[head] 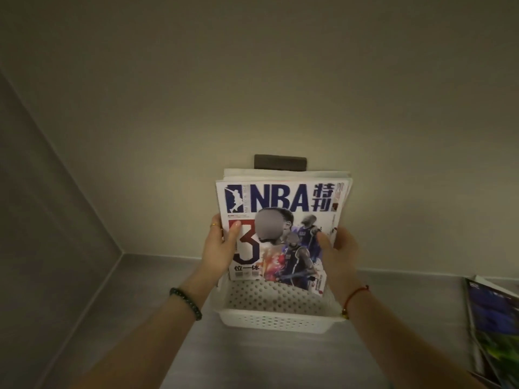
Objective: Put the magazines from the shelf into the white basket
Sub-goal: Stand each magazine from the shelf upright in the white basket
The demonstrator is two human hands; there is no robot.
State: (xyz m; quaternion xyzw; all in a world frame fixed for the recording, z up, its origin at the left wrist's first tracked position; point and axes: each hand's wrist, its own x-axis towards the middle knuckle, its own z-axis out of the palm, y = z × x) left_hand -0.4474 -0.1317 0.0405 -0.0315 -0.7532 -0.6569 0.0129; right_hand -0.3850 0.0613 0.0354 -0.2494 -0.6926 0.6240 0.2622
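A stack of magazines [280, 200], with a white NBA cover in front, stands upright with its lower edge inside the white perforated basket [269, 321] on the grey surface. My left hand [220, 245] grips the stack's left edge, thumb on the cover. On the right edge sits my right hand [337, 248], its thumb also on the cover. The basket's front half shows its dotted floor; the back half is hidden behind the stack.
More magazines [494, 332] lie in a pile at the right edge of the grey surface. A small dark plate [279, 162] is fixed on the beige wall behind the stack. A grey side wall closes the left.
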